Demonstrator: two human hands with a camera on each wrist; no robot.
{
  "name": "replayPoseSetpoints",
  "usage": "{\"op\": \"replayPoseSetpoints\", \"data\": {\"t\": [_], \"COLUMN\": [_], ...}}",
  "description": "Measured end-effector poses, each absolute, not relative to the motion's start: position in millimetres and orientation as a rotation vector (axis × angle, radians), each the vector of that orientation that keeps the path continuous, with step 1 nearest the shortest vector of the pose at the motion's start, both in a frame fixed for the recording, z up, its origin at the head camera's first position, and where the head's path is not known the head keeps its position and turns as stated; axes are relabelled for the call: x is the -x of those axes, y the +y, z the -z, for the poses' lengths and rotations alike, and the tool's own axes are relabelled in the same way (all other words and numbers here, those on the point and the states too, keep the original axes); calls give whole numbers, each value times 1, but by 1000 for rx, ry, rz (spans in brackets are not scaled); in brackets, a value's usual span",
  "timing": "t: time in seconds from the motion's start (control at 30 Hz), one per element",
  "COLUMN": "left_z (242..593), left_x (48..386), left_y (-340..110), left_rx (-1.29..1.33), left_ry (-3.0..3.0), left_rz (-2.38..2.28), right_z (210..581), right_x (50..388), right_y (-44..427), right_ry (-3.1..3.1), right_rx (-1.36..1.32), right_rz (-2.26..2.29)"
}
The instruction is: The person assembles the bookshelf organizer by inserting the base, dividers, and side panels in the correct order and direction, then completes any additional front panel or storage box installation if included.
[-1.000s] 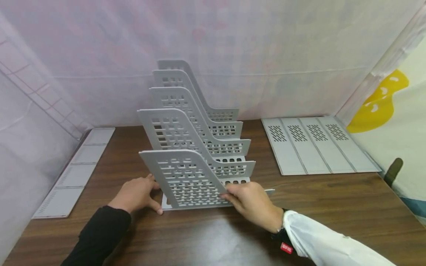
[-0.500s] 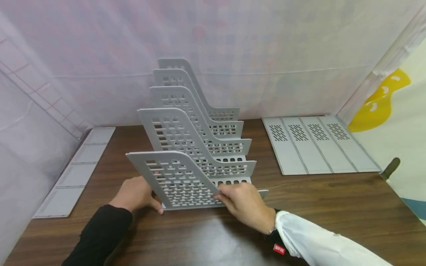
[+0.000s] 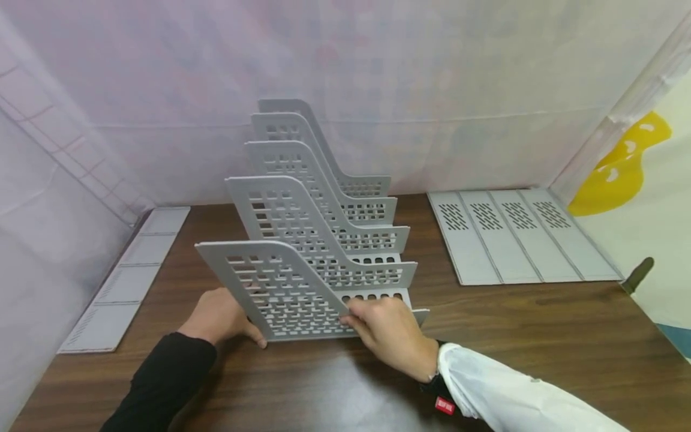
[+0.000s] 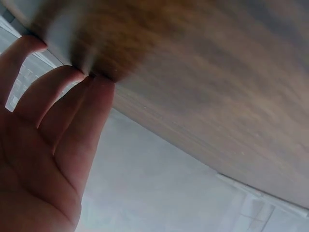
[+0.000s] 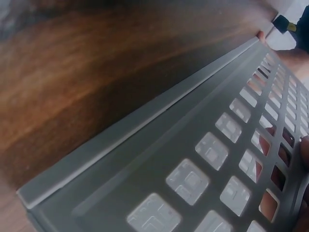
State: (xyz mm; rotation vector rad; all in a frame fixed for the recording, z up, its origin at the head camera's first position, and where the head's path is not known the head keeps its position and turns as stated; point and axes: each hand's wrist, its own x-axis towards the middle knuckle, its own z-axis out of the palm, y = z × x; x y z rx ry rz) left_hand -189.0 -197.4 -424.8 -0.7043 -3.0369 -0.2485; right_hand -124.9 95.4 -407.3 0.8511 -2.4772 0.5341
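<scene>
A grey perforated file rack stands mid-table with several upright dividers in a row. Its front divider leans left out of line with those behind it. My right hand pinches that divider's low sloping edge between thumb and fingers. At the rack's front left corner, my left hand holds the base, its thumb at the corner and its fingers partly hidden behind the divider. In the left wrist view, the bent fingers reach the rack's edge at the tabletop. The right wrist view shows the divider's lower edge close up.
Several flat grey slotted panels lie side by side at the back right of the brown wooden table. A row of plain-looking grey panels lies along the left edge. Pale cloth hangs behind and at the sides.
The front divider has slid and tilted to the left, out of line with the others, with my right hand moving left along with it. My left hand has stayed at the corner.
</scene>
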Motion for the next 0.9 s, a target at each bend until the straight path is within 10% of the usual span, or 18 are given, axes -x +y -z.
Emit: {"op": "replayPoseSetpoints", "data": {"t": [0.9], "left_z": [426], "left_x": [190], "left_y": [-209], "left_rx": [803], "left_ry": [-3081], "left_rz": [341], "right_z": [398], "right_x": [125], "right_y": [156], "right_ry": [-2856], "right_rx": [-867], "right_rz": [-362]}}
